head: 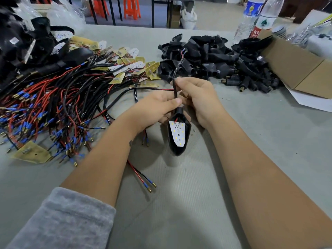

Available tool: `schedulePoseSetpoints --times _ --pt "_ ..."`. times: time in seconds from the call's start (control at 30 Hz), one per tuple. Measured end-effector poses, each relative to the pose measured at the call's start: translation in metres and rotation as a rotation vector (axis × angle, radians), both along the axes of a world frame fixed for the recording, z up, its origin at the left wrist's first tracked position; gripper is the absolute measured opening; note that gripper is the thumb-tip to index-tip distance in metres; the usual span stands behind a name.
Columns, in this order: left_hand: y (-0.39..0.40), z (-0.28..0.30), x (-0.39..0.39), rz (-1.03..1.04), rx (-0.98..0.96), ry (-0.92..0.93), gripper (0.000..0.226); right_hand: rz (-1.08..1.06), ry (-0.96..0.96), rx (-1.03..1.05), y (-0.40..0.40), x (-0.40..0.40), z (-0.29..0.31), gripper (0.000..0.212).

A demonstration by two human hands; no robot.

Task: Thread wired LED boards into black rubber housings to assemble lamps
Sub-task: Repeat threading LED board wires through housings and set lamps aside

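Note:
A black rubber housing (186,131) hangs in front of me above the grey table, its pointed end toward me. A white LED board (178,134) lies inside it, face up. My left hand (154,108) grips the housing's neck, thumb pressed on the black sleeved wire (174,81) that comes out of it. My right hand (199,97) pinches that wire higher up; its red and blue ends stick up past my fingers. A loose red and black wire pair (141,177) lies under my left forearm.
A heap of wired LED boards (59,97) covers the left of the table. A pile of black rubber housings (212,60) lies at the back. A cardboard box (301,69) and plastic bottles (251,18) stand at the right. Finished lamps (27,45) sit far left.

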State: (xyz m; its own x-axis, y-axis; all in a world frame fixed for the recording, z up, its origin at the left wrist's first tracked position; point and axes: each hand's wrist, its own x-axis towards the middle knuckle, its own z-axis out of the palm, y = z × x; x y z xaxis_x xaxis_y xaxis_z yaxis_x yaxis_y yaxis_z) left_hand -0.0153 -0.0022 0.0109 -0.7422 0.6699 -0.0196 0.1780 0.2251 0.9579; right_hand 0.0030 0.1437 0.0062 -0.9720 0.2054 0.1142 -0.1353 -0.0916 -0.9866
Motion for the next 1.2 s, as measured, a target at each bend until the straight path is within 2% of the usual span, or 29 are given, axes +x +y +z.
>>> schedulePoseSetpoints --times 0.3,0.53,0.63,0.7,0.77,0.83,1.0,1.1,1.2 --pt "-0.001 0.003 0.004 -0.002 -0.072 0.025 0.025 -0.022 -0.004 0.058 -0.002 0.001 0.0 0.013" --pt "0.003 -0.001 0.003 0.08 -0.183 0.081 0.052 -0.142 0.018 0.143 -0.008 -0.001 -0.002 0.011" --pt "0.006 -0.002 0.002 0.106 -0.175 0.075 0.042 -0.181 0.005 0.206 -0.01 -0.002 -0.004 0.012" --pt "0.005 0.0 0.001 0.154 -0.066 -0.063 0.046 -0.205 0.007 0.242 -0.011 -0.002 -0.004 0.012" --pt "0.001 0.002 -0.002 0.201 0.107 -0.227 0.064 -0.187 -0.007 0.231 -0.01 -0.001 -0.002 0.012" --pt "-0.003 0.002 -0.007 0.273 0.265 -0.302 0.073 -0.111 -0.029 0.26 -0.006 0.001 0.0 0.014" --pt "-0.011 -0.001 -0.018 0.432 0.573 -0.454 0.054 0.145 -0.058 0.44 -0.005 0.006 0.003 0.016" --pt "-0.014 -0.001 -0.021 0.454 0.689 -0.512 0.047 0.215 -0.065 0.516 -0.007 0.009 0.005 0.014" --pt "-0.016 0.0 -0.022 0.482 0.792 -0.523 0.037 0.244 -0.086 0.499 -0.005 0.01 0.005 0.018"
